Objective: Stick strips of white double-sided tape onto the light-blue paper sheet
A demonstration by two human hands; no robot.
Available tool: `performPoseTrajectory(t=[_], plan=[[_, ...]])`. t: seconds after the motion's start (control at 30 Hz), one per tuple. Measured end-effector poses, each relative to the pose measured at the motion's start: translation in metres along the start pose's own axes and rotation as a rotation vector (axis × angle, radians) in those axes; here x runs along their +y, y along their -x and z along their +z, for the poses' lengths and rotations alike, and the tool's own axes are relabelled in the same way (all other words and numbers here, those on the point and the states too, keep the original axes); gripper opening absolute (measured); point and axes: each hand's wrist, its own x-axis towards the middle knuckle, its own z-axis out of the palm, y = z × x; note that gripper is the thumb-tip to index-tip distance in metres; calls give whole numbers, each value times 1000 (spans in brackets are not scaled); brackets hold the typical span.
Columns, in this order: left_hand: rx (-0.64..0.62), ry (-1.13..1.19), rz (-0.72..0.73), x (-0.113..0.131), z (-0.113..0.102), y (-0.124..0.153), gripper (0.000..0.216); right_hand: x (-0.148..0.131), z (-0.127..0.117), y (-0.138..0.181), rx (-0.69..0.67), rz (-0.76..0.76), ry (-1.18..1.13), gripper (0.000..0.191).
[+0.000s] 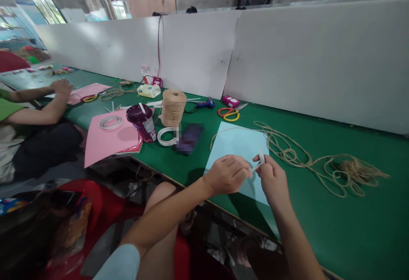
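Observation:
My left hand [227,173] is closed, its fingers pinching one end of a thin white strip [262,156] that looks like tape. The strip's other part is pinched in my right hand [274,180], with a short piece sticking up above the thumb. Both hands are over a light blue sheet of paper [236,139] at the table's front edge. Loose twine [287,144] crosses the sheet's far side and runs right into a tangled bundle [354,169]. Scissors [231,113] with red and yellow handles lie behind the sheet.
Left of the sheet are a blurred dark phone [189,138], a white tape roll [166,137], a twine spool [173,109] and a purple cup [142,122]. Behind lies a blue glue gun [207,103]. Pink paper [102,144] overhangs the edge. A co-worker's hands [61,87] are far left.

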Motion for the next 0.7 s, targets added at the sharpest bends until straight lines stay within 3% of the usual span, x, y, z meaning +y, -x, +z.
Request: performPoseTrajectory(t=[0.3, 0.47, 0.6, 0.7], plan=[[47, 129, -94, 0, -3, -4, 6, 3, -3, -1, -11, 9, -123, 22], [127, 234, -317, -11, -6, -10, 6, 3, -7, -2, -230, 31, -317, 31], [53, 341, -539, -22, -9, -12, 14, 1, -6, 3, -389, 1, -291, 37], [72, 433, -711, -33, -12, -9, 17, 3, -5, 8, -512, -20, -247, 37]])
